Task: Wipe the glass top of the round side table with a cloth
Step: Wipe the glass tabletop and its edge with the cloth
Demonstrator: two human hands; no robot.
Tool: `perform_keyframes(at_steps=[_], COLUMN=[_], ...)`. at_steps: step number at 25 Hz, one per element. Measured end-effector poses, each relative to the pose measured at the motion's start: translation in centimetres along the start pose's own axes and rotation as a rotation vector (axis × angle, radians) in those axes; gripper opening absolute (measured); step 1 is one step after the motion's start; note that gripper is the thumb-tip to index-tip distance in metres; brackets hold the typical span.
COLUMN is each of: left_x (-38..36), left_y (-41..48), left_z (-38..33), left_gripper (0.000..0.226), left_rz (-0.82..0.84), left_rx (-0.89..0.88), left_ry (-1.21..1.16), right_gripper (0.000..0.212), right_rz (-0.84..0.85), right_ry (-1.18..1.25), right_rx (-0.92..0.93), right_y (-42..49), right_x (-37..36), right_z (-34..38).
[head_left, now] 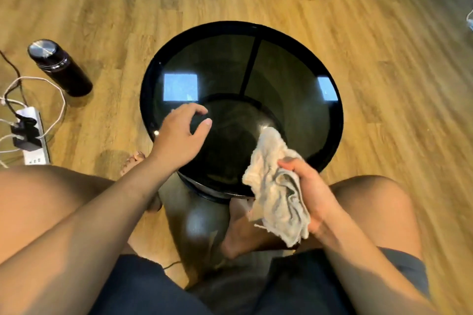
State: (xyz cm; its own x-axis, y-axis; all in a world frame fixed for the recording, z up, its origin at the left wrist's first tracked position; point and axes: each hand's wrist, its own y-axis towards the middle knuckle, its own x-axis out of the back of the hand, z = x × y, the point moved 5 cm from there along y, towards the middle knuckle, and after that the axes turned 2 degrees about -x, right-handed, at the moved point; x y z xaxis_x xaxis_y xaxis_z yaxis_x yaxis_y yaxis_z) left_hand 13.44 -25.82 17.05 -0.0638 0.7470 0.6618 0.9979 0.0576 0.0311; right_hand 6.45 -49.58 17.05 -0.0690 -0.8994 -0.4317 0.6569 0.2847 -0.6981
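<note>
Right hand (pixel 307 194) grips cloth (pixel 276 192), fingers closed around the bunched lower part. Cloth is off-white and crumpled; its top corner reaches over the near-right part of the glass (pixel 289 100), the rest hangs past the near rim. Can't tell if the corner touches the glass. Left hand (pixel 179 135) holds nothing, fingers loosely curled, hovering over or resting on the near-left glass; contact unclear. Both forearms come in from the bottom, bare knees either side, dark shorts (pixel 143 289) at bottom edge. Bare feet on the floor (pixel 358 33) under and just near of the counter (pixel 339 120).

Counter is round, black rim, dark tinted glass top, frame bars visible through it. Two bright square reflections on the glass, left and right. Nothing sits on it.

Left of counter, well apart: dark bottle (pixel 60 68) with steel cap, upright on the wood floor. Nearer, at left edge: white power strip (pixel 34 135) with black plugs and white and black cables (pixel 51 100). Far right edge: small white item, too cropped to identify.
</note>
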Motion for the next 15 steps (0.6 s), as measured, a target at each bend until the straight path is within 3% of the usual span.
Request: perform_keyframes(at_steps=[2,4,9,15], left_x=[-1.5,-2.4,-1.6,-0.3], left_y=[-3.7,-7.5,-12.0,-12.9], left_z=[-2.6,-4.2,-4.9,-4.4], left_gripper=[0.018,0.023,0.030,0.011], left_rz=[0.235,0.341,0.197,0.100], left_rx=[0.164,0.280,0.406,0.501], left_ry=[-0.243,-0.357,-0.522,-0.663], right_gripper=[0.038,0.025,0.023,0.021], right_rz=[0.070,0.110,0.115,0.179], right_ry=[-0.092,-0.174,-0.363,-0.507], right_rx=[-0.002,0.035,0.082,0.022], right_y=[-0.2,-0.4,-0.4,-1.3], right_x=[-1.4,-1.9,-1.6,-2.8], right_z=[-2.8,-3.1,-2.4,-2.7])
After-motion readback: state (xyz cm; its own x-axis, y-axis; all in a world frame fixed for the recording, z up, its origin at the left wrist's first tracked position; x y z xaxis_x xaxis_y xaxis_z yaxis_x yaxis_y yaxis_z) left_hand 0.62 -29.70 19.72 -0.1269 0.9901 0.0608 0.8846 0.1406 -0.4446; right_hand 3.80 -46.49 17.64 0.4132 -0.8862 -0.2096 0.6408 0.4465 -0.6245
